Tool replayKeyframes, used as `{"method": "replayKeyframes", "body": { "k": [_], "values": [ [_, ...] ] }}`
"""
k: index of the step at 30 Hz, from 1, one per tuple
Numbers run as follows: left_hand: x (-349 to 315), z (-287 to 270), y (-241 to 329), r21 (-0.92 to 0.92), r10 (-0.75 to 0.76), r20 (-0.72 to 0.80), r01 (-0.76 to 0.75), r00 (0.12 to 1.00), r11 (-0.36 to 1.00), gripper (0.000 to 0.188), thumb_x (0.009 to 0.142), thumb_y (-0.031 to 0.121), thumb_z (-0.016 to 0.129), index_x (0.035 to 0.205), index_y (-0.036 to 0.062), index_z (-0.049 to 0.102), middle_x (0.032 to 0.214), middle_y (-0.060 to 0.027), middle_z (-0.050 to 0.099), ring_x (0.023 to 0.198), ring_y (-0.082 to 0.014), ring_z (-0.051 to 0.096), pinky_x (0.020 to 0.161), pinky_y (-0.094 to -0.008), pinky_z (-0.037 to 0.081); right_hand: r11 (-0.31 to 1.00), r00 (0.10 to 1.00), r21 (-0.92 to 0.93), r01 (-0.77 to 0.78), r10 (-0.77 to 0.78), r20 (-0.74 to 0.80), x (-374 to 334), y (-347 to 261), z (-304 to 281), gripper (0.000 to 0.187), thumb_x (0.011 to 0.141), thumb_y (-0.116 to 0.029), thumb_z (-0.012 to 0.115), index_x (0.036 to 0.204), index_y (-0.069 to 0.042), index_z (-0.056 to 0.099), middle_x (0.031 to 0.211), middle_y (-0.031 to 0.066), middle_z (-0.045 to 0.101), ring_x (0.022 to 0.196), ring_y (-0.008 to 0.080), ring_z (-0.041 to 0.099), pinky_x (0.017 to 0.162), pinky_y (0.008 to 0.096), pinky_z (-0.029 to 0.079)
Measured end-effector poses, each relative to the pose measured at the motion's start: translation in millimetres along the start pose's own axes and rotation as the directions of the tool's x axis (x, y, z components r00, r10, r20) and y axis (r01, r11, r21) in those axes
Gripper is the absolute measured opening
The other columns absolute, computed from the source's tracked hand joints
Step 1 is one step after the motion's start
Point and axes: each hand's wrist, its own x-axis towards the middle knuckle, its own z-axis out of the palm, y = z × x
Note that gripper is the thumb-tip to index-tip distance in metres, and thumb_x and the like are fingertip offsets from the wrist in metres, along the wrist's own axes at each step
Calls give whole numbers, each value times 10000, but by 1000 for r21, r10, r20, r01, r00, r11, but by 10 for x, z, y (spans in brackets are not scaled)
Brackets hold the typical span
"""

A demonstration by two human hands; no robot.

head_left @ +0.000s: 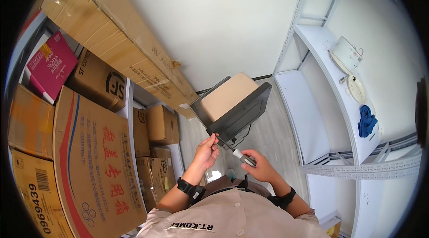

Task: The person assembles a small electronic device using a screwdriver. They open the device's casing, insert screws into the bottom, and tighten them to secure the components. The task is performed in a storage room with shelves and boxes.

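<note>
A screwdriver [244, 157] with a white and grey handle and a thin dark shaft lies across the space between my hands. Its handle is gripped in my right hand [261, 167], with the shaft slanting up and left. At the far end of the shaft, my left hand [206, 152] is closed, thumb and fingertips pinched around the tip. Whether a small part sits there too is too small to tell. Just beyond both hands stands a dark grey, open-topped cart or bin [243, 113], with a plain tan carton [230, 96] inside it.
Cardboard boxes [96, 162] fill the shelving on my left, with a magenta carton [53, 66] among them. A long upright carton [120, 41] leans by the wall. On the right, a white shelf [330, 63] bears a white appliance [346, 55], a round cream part [355, 88] and blue cloth [367, 122].
</note>
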Motion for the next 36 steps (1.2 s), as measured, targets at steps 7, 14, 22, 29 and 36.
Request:
{"method": "replayKeyframes", "body": {
  "k": [7,14,22,29,36],
  "values": [
    [27,-20,23,-51,-26,-1,26,1000,998,160,957,212,561,999,62,598,741,26,544,550,-48,391,486,-202,297,999,999,-1,-44,44,-13,-17,-95,83,403,842,-141,655,1201,-22,516,1012,82,605,817,137,590,694,286,483],
    [61,-73,57,-33,-44,30,45,999,998,169,959,209,555,1012,53,594,744,24,548,555,-47,401,489,-202,309,997,998,56,-59,59,-1,11,-110,148,396,858,-141,641,1211,-27,499,968,59,586,659,99,568,596,261,471],
    [50,-127,102,13,-75,95,74,993,997,177,936,151,580,1061,29,608,788,20,561,567,-48,410,491,-203,324,976,991,168,-137,135,22,52,-118,231,379,884,-161,611,1220,-34,489,906,41,592,632,92,573,546,253,464],
    [48,-147,129,97,-109,166,94,980,991,198,948,174,566,1073,23,596,762,41,537,562,-40,406,491,-203,331,886,950,345,-311,287,120,76,-87,258,377,941,-231,536,1268,-52,482,949,46,640,620,93,575,543,248,454],
    [106,-203,41,137,-49,66,40,997,990,185,910,229,641,942,48,629,704,50,503,512,-40,368,459,-203,304,981,987,-106,-160,157,-30,20,-110,300,490,865,-223,653,1280,-34,474,914,79,620,671,119,605,595,280,491]
  ]
}}
